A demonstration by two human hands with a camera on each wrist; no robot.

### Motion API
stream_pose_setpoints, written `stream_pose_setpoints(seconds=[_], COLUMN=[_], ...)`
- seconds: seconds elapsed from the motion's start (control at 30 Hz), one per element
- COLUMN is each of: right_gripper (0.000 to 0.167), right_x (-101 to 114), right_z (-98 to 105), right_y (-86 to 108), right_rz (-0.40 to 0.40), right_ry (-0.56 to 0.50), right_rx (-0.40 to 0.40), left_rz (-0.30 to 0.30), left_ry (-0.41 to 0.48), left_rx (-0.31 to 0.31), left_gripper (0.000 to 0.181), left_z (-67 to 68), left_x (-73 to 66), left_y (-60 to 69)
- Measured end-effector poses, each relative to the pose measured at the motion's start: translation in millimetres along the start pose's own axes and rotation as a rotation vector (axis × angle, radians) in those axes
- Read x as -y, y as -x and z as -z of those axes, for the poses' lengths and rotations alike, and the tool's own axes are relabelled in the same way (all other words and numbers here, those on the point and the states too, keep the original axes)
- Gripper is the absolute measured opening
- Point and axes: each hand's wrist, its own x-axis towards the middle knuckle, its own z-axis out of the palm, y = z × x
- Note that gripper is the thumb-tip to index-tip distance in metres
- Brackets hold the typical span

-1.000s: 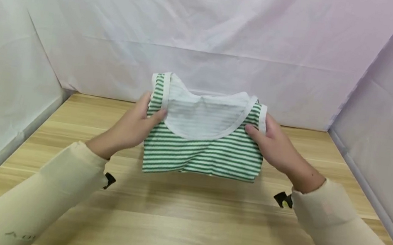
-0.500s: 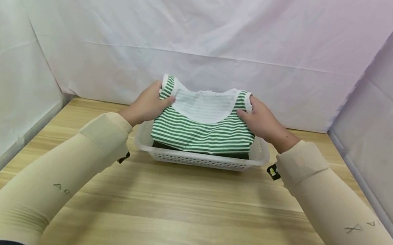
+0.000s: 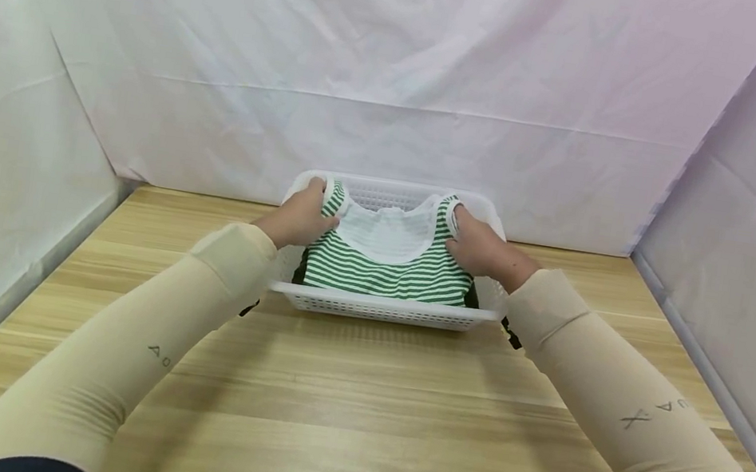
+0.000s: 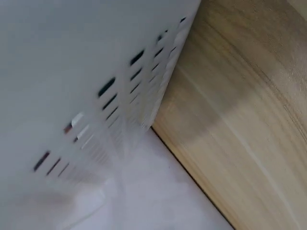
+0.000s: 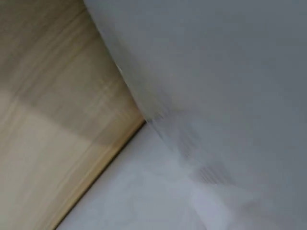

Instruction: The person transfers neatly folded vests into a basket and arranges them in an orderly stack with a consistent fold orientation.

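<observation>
A folded green-and-white striped tank top (image 3: pixel 383 275) with a white neckline lies inside a white plastic basket (image 3: pixel 383 302) in the head view. At its left shoulder, my left hand (image 3: pixel 303 215) grips the cloth, thumb on top and the other fingers mostly hidden. My right hand (image 3: pixel 477 244) holds the opposite shoulder in the same way. Something dark (image 3: pixel 474 296) shows under the top at both sides. Close up in the left wrist view is the basket's slotted wall (image 4: pixel 110 91); the right wrist view is filled by its blurred wall (image 5: pixel 216 72). Neither wrist view shows the fingers.
The basket stands at the back of a wooden table (image 3: pixel 353 410), close to a white cloth backdrop (image 3: pixel 401 70). White side walls (image 3: pixel 4 159) rise to the left and right of the table.
Both hands have carried the tank top forward and down, from above the table into the basket. The basket, hidden behind the top a second ago, is now in view.
</observation>
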Motion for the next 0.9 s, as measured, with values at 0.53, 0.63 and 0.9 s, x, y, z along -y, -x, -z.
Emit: stream_pose_setpoints(seconds=[0.53, 0.63, 0.9], right_gripper=[0.080, 0.085, 0.058], right_x=[-4.2, -3.7, 2.2], right_z=[-11.9, -14.3, -29.2], right_y=[2.3, 4.3, 20.6], right_rz=[-0.044, -0.029, 0.077], right_ry=[0.043, 0.066, 0.408], right_rx=[-0.026, -0.056, -0.186], left_rz=[-0.005, -0.004, -0.107], left_ry=[-0.035, -0.055, -0.336], left_rx=[0.064, 0.063, -0.045], left_gripper=[0.088, 0.089, 0.072], left_z=[-6.2, -7.4, -17.0], left_x=[-3.2, -4.7, -8.1], left_y=[6.6, 9.8, 24.3])
